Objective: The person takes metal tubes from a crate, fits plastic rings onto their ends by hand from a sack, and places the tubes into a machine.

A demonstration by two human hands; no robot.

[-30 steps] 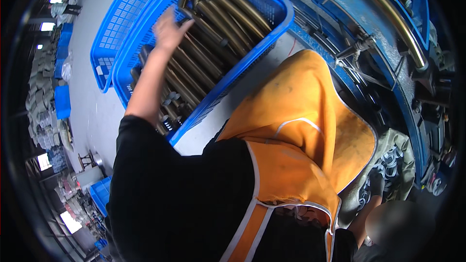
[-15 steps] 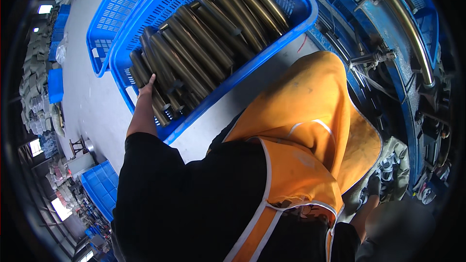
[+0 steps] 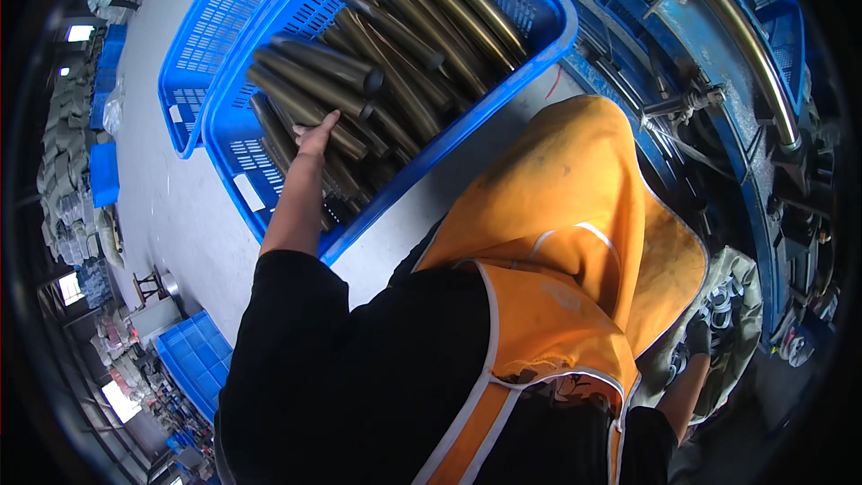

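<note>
My left hand (image 3: 316,135) is closed round the near end of a bronze-coloured metal tube (image 3: 310,101), its thumb along the top. This tube and others beside it lie raised and slanted over the pile of tubes (image 3: 449,18) in a blue plastic basket (image 3: 453,139). Down at the lower right, my right hand (image 3: 699,338), in a dark glove, reaches into an open pale sack (image 3: 741,332) holding small ring-like metal parts (image 3: 721,305). The fingers of that hand are hidden among the sack and its contents.
A second blue basket (image 3: 184,81) stands against the far left side of the first. At right is a blue machine frame (image 3: 741,126) with a long shiny tube (image 3: 736,27) on it. A blue crate (image 3: 193,350) lies at lower left. An orange apron (image 3: 557,189) covers my lap.
My left hand has moved right and inward from the basket's left end, and tubes there have shifted and risen with it. My right hand has come into view in the sack.
</note>
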